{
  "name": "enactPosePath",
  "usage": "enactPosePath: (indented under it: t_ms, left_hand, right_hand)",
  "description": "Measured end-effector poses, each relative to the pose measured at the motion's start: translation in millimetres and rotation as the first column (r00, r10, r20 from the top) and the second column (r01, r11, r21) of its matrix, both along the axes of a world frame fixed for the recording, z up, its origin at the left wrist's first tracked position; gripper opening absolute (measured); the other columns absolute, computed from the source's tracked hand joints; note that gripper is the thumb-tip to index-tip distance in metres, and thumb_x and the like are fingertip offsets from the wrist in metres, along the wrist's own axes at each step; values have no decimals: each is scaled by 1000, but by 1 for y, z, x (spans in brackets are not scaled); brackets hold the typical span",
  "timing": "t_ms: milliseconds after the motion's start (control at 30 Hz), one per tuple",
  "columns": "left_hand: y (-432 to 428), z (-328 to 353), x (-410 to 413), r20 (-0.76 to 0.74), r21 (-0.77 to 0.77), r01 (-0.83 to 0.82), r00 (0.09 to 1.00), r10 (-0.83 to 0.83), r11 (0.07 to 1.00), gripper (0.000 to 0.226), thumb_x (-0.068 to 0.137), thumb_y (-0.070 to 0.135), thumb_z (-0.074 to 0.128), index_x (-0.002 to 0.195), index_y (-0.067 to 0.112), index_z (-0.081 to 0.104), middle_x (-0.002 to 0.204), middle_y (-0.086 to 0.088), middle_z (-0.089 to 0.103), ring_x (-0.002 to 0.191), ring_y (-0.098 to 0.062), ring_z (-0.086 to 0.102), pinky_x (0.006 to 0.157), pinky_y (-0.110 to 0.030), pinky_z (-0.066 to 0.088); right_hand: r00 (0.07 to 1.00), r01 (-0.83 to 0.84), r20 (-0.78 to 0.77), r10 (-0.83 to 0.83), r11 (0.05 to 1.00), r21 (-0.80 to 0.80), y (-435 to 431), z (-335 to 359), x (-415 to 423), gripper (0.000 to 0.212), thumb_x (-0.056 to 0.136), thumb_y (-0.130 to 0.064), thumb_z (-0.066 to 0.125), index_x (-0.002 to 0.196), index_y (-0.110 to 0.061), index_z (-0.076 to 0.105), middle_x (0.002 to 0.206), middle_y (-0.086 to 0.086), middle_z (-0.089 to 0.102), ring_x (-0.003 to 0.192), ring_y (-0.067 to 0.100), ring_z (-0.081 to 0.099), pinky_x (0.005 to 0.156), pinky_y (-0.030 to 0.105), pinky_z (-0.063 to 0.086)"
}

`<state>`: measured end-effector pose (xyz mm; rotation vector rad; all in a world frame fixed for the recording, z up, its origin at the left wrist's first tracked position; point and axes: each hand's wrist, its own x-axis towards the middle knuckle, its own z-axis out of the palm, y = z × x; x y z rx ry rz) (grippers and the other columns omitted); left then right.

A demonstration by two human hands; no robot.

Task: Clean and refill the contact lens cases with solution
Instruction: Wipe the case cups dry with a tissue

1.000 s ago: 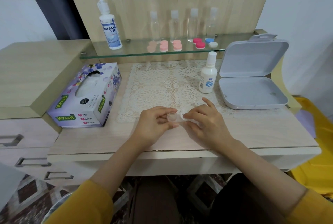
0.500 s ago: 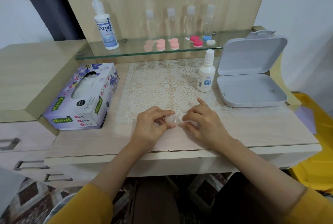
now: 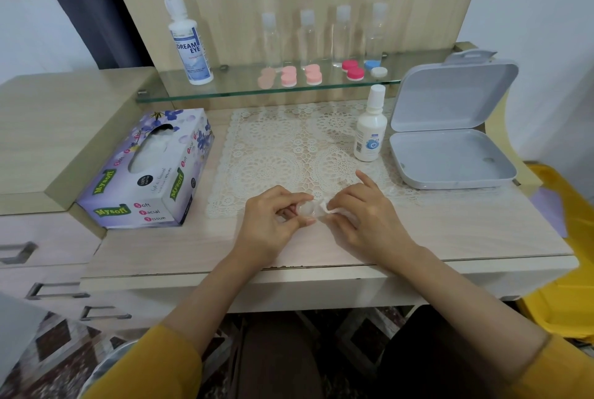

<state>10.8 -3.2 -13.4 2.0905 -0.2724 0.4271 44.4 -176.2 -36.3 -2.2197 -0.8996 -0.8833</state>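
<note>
Left hand [image 3: 273, 222] pinches clear lens case [image 3: 309, 208]; right hand [image 3: 363, 218] wipes with tissue [image 3: 331, 208]

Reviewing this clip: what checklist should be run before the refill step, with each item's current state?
1. Case secured: ok, left hand pinches the clear lens case.
2. Wiping tool in hand: ok, right hand pinches a tissue at the case.
3. Case wells dry: cannot tell.
4. Small solution bottle upright on the lace mat: ok.
5. Bottle cap off: not ok, it is on.
6. A hand free for the bottle: not ok, both occupied.
</note>
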Motion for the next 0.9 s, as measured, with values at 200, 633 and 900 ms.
enactPosePath:
  t_ms: [200,633,900]
  left_hand:
    - [-1,0,0,11,7,3,1000,-3,1000,41,63,5,81,100,18,69,74,11,56,68,0,57,69,-8,44]
    - [-1,0,-1,33,16,-2,999,2,1000,38,63,5,81,98,12,71,75,11,56,69,-1,57,70,-10,46]
    - [-3,1,-2,51,-9,-17,999,18,1000,37,64,3,80,99,13,70,75,9,55,69,3,56,70,-7,44]
  right_hand:
    - [1000,4,-4,-4,1000,-2,0,3,-2,17,76,-20,58,72,-10,72,67,4,61,71,10,49,102,43,35]
    - [1000,-2,-8,2,1000,22,-1,7,-4,24,76,-22,53,71,-10,73,66,4,62,73,10,49,99,35,30]
    - [1000,29,10,-29,999,37,0,11,-6,24,79,-24,52,71,-8,68,70,2,67,75,9,52,94,34,35]
